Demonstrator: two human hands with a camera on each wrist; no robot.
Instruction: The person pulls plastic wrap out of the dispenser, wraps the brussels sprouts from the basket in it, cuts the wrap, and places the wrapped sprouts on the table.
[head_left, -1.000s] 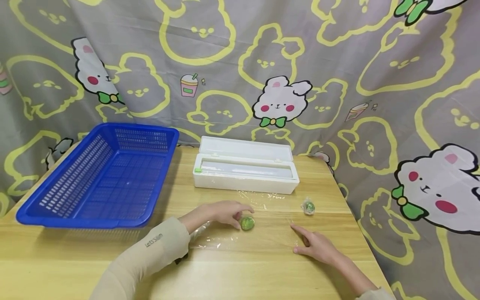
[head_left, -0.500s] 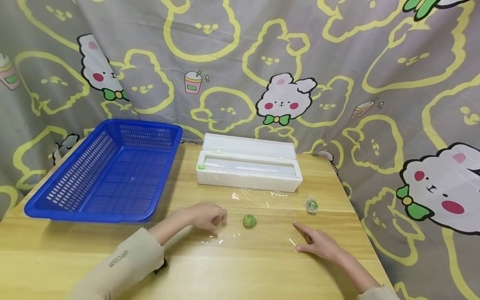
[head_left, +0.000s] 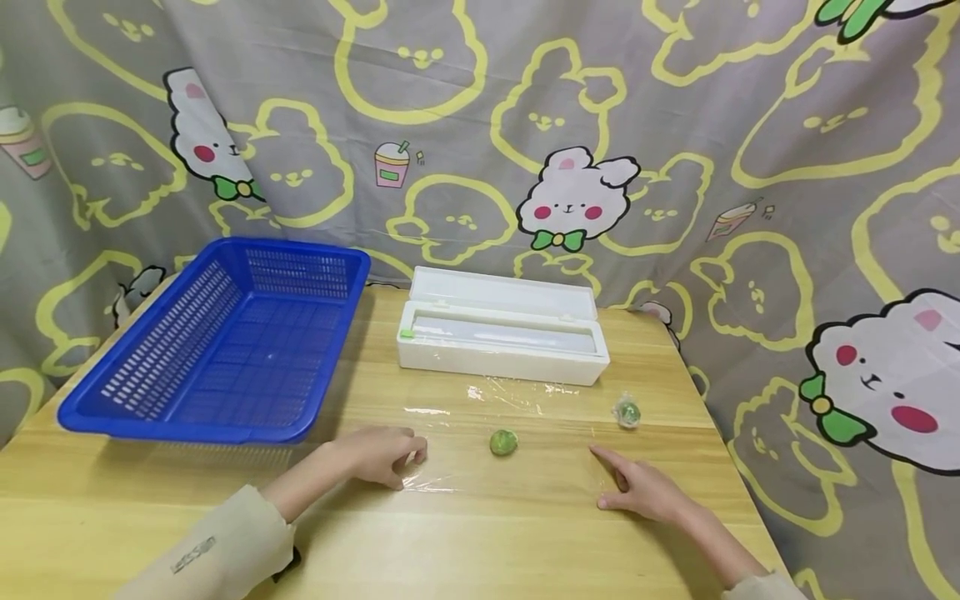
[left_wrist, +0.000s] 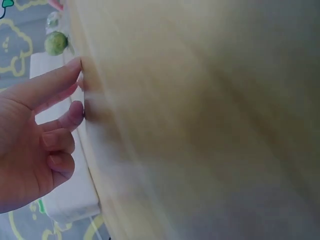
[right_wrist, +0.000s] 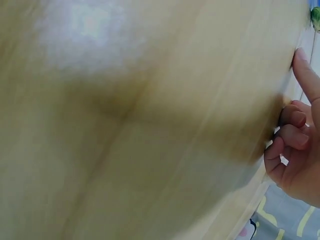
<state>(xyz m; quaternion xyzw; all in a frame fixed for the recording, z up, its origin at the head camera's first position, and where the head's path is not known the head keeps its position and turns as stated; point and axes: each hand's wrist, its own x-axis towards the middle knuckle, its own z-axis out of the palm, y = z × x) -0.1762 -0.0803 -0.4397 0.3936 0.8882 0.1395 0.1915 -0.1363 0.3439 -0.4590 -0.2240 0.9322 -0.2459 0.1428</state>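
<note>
A green Brussels sprout (head_left: 503,442) sits on a sheet of clear plastic wrap (head_left: 547,462) spread over the wooden table. To its left is my left hand (head_left: 378,457). In the left wrist view, the thumb and a fingertip (left_wrist: 76,114) touch the surface apart from each other, while other fingers bend inward. My right hand (head_left: 647,492) rests at the wrap's right side, thumb and index finger spread wide. Its remaining fingers are curled under in the right wrist view. Neither hand touches the sprout. A second sprout (head_left: 628,412), wrapped in clear film, lies beyond the right hand.
Behind the sheet stands a long white plastic wrap dispenser (head_left: 498,363) with its lid raised and a green slider at its left end. A blue mesh basket (head_left: 270,358) occupies the table's left side. A patterned curtain (head_left: 450,108) hangs directly behind the table.
My left hand has moved left, away from the sprout, to the wrap's left side. The right hand stays in about the same place. The head view has shifted slightly.
</note>
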